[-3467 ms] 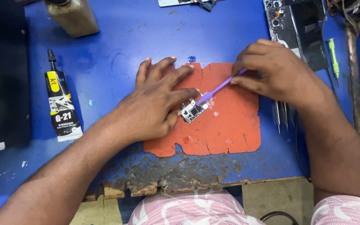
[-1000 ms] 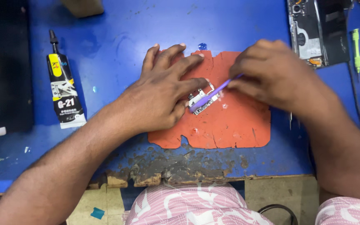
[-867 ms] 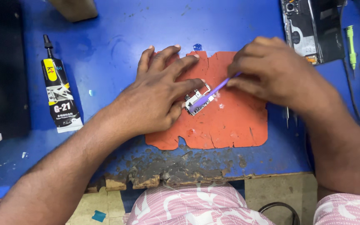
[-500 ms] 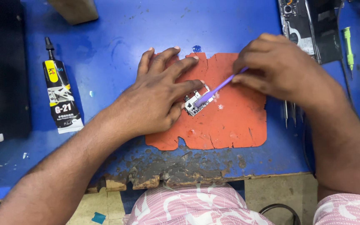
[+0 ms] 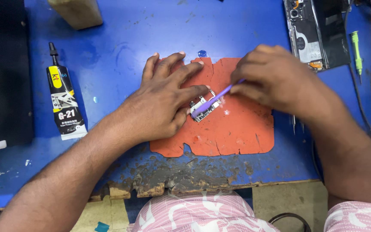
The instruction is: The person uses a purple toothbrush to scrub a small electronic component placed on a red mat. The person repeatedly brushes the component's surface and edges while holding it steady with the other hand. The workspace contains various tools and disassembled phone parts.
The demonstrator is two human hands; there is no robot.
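Note:
My left hand (image 5: 162, 103) lies flat on an orange work mat (image 5: 237, 129), its thumb and forefinger pinning a small circuit board (image 5: 203, 107) against the mat. My right hand (image 5: 275, 77) grips a thin purple brush (image 5: 215, 99) whose tip rests on the board. Part of the board is hidden under my left fingers. A small blue drop (image 5: 202, 53) sits just beyond the mat's far edge.
A black and yellow glue tube (image 5: 64, 101) lies at the left on the blue table (image 5: 108, 43). An opened phone (image 5: 312, 32) and a green screwdriver (image 5: 356, 49) lie at the far right. A tan block (image 5: 76, 12) stands at the top left. The table's front edge (image 5: 159, 180) is chipped.
The purple brush tip has shifted slightly back and forth across the board. My left hand keeps holding the board in the same spot. The camera view moved a little.

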